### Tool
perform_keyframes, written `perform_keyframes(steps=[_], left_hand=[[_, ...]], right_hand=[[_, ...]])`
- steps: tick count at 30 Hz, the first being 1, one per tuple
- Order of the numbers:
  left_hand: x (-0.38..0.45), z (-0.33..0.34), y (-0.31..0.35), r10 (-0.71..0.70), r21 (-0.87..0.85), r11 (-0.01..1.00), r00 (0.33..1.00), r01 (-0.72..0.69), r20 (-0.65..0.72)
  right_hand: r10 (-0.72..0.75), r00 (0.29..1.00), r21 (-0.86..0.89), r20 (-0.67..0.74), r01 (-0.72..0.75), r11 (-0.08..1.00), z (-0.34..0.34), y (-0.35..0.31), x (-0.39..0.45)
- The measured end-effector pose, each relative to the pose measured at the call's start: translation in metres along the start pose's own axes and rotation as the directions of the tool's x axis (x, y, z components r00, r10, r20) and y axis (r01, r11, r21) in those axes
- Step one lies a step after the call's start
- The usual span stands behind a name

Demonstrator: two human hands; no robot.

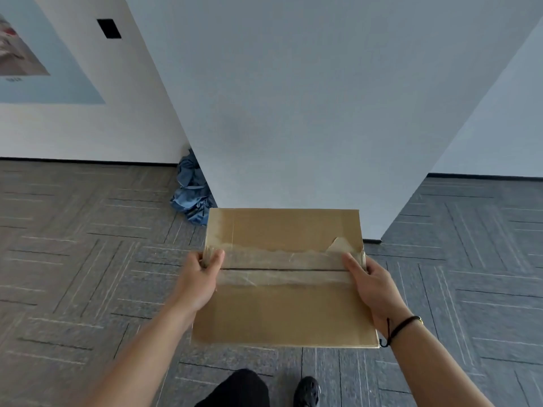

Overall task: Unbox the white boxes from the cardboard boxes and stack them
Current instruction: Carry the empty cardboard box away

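- Brown cardboard box [283,306] is held flat in the air in front of the person, above the grey patterned carpet floor [73,259], its top flaps closed.
- Clear tape [282,267] runs along the centre seam from side to side; its far edge looks ragged, and a patch of the cardboard's top layer is torn near the right end.
- Left hand [199,282] grips the box's left edge at the seam, thumb on top, fingers curled round the side.
- Right hand [368,284] grips the right edge at the seam likewise; a dark cord bracelet [402,326] circles that wrist.
- Crumpled blue cloth [192,195] lies on the floor against the white pillar [293,113], beyond the box.
- Black shoe [307,390] shows below the box.
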State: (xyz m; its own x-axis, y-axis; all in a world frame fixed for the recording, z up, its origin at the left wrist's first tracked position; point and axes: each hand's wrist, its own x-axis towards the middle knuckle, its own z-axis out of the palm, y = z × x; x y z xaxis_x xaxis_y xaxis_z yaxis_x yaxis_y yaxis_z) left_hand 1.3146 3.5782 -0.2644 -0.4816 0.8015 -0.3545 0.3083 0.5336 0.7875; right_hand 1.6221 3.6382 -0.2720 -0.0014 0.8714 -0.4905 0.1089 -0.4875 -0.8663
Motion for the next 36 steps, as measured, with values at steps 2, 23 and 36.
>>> perform_keyframes(steps=[2, 23, 36], left_hand=[[0.027, 0.014, 0.01, -0.028, -0.011, 1.0, 0.999, 0.028, 0.018], [0.351, 0.198, -0.006, -0.267, 0.007, 0.958, 0.882, 0.287, 0.389], [0.558, 0.411, -0.24, -0.33, 0.075, 0.94, 0.828, 0.334, 0.454]], right_hand=[[0.014, 1.0, -0.004, 0.005, -0.014, 1.0, -0.004, -0.009, 0.031], [0.271, 0.962, -0.048, -0.043, -0.273, 0.961, -0.003, 0.035, 0.383], [0.385, 0.923, -0.11, 0.002, -0.382, 0.917, 0.017, 0.325, 0.65]])
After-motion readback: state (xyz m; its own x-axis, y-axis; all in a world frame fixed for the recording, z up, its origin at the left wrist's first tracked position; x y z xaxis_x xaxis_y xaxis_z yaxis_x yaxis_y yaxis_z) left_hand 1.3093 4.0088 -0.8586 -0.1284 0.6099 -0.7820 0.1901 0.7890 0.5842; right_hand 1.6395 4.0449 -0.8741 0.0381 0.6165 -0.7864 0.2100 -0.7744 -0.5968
